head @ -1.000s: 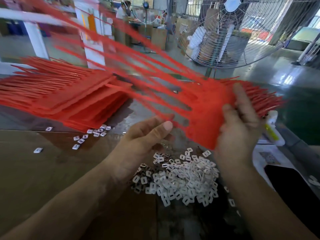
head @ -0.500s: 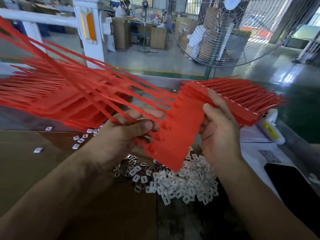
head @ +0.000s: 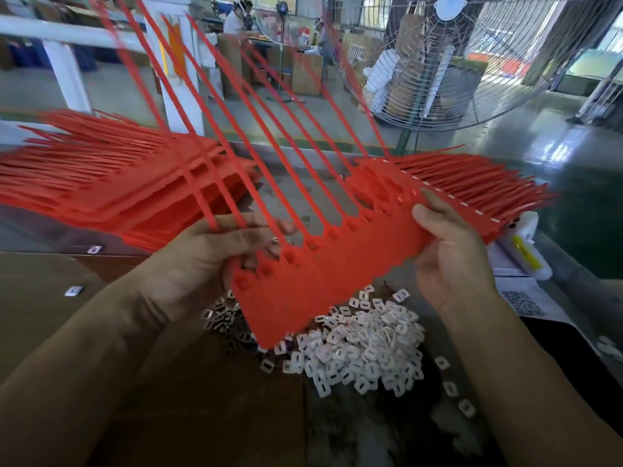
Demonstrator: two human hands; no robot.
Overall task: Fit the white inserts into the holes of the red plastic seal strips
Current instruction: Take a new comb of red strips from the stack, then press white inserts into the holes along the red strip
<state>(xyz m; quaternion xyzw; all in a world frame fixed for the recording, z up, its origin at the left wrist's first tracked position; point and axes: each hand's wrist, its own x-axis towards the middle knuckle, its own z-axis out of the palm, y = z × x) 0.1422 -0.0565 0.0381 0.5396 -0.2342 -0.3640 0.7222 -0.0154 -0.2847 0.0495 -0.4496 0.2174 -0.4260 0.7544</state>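
Got the flat red plastic sheet of joined seal strips (head: pixel 323 274) mid-frame, left hand (head: pixel 215 254) and right hand (head: pixel 451 254) both gripping its edges. Loose white rectangular inserts (head: pixel 364 348) are piled below; a wobbly sheet could make me miss holes.

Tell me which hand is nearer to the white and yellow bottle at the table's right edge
Right. The right hand grips the red seal sheet just beside the bottle; the left hand holds the sheet's opposite end, well off to the left.
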